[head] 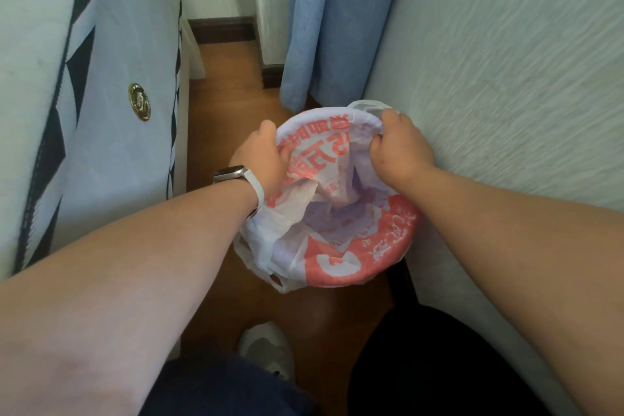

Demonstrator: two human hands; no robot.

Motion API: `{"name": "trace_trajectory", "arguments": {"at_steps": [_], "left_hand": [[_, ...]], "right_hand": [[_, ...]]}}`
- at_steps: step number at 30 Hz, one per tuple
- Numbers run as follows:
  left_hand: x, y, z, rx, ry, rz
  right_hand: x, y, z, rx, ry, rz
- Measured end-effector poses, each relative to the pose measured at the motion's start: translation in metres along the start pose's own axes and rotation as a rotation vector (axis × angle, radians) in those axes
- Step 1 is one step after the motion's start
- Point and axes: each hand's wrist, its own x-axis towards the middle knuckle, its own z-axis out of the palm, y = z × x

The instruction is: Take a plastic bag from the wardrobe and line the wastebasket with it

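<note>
Plastic bag (337,233), white with red print, covers the wastebasket it hides, hemmed by the mattress (128,44) at left, on a narrow strip of wood floor (229,84), the left hand (260,159) gripping its left edge with curled fingers, the right hand (401,145) pinching its far edge, close to the blue curtain (324,27) and textured wall (506,61).

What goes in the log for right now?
step: lining | left hand: grips plastic bag | right hand: grips plastic bag | fit: left side loose
</note>
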Motion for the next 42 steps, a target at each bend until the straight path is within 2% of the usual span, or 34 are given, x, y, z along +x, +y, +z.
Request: {"name": "trace_trajectory", "arguments": {"at_steps": [7,12,18,24,33,38,40,42], "left_hand": [[0.004,0.006,-0.005,-0.016,-0.045,-0.043],[0.004,0.004,-0.011,0.092,0.012,-0.01],[0.004,0.008,-0.01,0.054,0.114,0.067],[-0.002,0.008,-0.014,-0.012,-0.017,0.119],[-0.01,-0.001,-0.022,0.069,-0.043,-0.068],[-0.013,-0.007,-0.021,0.163,-0.09,-0.159],[-0.014,-0.009,-0.021,0.248,-0.079,-0.133],[-0.015,-0.005,-0.02,0.343,-0.015,0.017]], "right_hand": [[-0.005,0.005,0.004,0.012,-0.01,0.031],[-0.001,0.002,0.005,0.031,-0.045,0.015],[-0.003,0.0,0.003,-0.054,-0.053,0.025],[-0.008,0.015,0.008,-0.051,0.005,-0.025],[-0.019,0.005,0.013,-0.134,-0.161,-0.079],[-0.035,-0.001,0.011,-0.233,-0.18,-0.169],[-0.039,-0.008,0.006,-0.249,-0.171,-0.204],[-0.042,-0.02,0.0,-0.284,-0.178,-0.24]]}}
